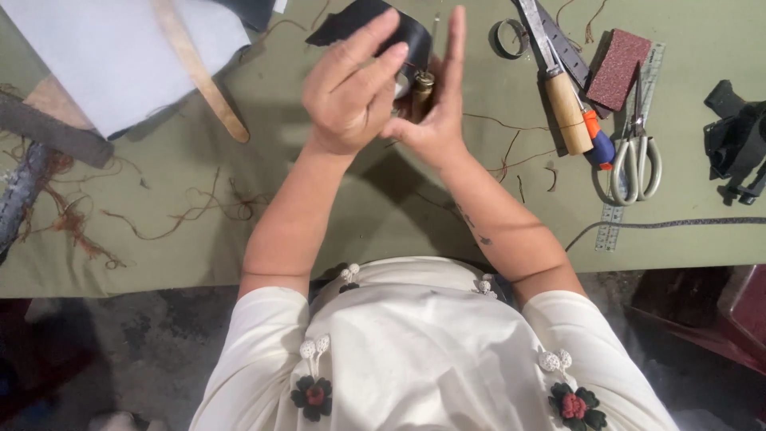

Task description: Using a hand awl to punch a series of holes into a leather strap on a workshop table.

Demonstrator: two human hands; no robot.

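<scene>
My left hand [351, 92] is raised over the green table [319, 207], its fingers curled around a black leather piece [367, 20] that curves behind it. My right hand [439, 112] is pressed against the left hand from the right, index finger pointing up. A small brass-tipped tool [420, 88] shows between the two palms. How the right hand grips it is hidden.
A white sheet [104, 48] and a wooden stick [203, 80] lie at the back left. At the right are a knife with a wooden handle [562, 100], a sanding block [618, 68], scissors [636, 156], a ruler [610, 227] and black straps [738, 140]. Brown thread scraps [199, 211] litter the cloth.
</scene>
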